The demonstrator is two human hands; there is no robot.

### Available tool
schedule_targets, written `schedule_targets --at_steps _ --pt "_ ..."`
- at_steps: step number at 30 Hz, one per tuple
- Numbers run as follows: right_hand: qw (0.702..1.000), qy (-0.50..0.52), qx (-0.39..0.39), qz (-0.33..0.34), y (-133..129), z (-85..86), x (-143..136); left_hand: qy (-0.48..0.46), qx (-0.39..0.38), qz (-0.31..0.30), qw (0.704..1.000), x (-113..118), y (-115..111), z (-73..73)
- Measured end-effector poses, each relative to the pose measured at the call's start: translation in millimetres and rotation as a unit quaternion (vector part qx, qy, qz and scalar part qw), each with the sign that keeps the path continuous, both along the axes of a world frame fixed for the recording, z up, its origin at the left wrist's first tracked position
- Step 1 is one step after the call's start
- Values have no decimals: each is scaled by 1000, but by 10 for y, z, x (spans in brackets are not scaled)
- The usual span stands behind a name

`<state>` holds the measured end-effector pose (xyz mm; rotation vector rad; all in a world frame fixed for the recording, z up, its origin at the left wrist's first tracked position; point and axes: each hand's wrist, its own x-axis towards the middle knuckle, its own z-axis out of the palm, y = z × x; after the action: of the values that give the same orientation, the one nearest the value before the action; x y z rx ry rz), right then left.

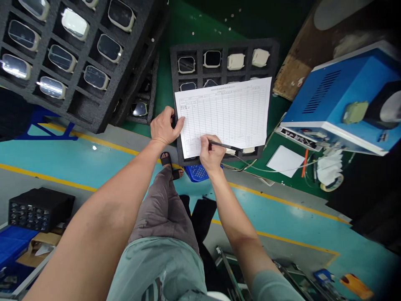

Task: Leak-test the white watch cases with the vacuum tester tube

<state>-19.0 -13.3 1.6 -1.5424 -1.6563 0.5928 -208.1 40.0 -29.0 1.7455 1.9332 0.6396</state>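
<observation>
My left hand (165, 126) is closed on the left edge of a dark foam tray (174, 58), its thumb touching the left margin of a printed paper form (232, 113). The form lies tilted across the tray and covers much of it. Its table has a few handwritten marks at the upper left; most cells look blank. A slim dark pen (224, 145) is held in my right hand (212, 154), over the form's lower edge, its shaft pointing right. Whether its tip touches the paper is hidden by my fingers. Watch-like cases (212, 59) sit in the tray's upper compartments.
Stacked foam trays (103, 104) with more watch-like cases stand at left. On the green table (200, 25) at right are a blue machine (328, 92), a white paper (285, 161), an orange stick (305, 163) and a tape roll (332, 184). A blue basket (198, 173) shows below the tray.
</observation>
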Motion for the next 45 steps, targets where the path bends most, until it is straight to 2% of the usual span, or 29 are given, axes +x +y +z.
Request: schedule_targets --at_steps 17,45 --pt "999 11 -3 -33 -28 -16 17 -3 -3 -4 1000 0 -4 17" --pt "999 27 27 -33 -30 -46 27 -5 13 -3 1000 -1 -10 -23"
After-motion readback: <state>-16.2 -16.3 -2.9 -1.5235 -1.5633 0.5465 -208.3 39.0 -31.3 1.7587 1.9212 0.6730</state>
